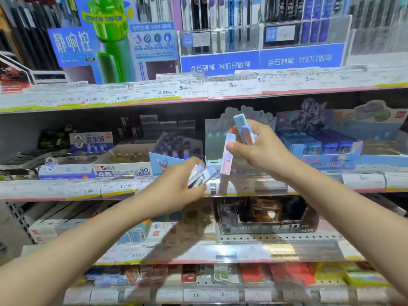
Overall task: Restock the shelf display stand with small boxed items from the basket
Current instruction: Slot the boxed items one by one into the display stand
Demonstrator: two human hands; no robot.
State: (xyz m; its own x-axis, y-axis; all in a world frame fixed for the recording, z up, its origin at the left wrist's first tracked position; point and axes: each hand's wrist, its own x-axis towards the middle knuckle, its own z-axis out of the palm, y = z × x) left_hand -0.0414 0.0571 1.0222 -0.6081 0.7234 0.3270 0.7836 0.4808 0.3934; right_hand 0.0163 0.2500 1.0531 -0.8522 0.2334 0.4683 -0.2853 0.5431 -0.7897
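We face tiered shop shelves [198, 93] edged with price labels [185, 88], blue pen displays [258, 60] above, stationery cartons [123, 164] crowding lower rows.

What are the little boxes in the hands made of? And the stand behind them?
The little boxes look like thin printed card, pastel blue and pink, with sharp folded edges; a plastic wrap is possible, but blur hides it. The right hand holds several, the left hand a few more. The stand looks like printed cardboard, with a cut-out top edge.
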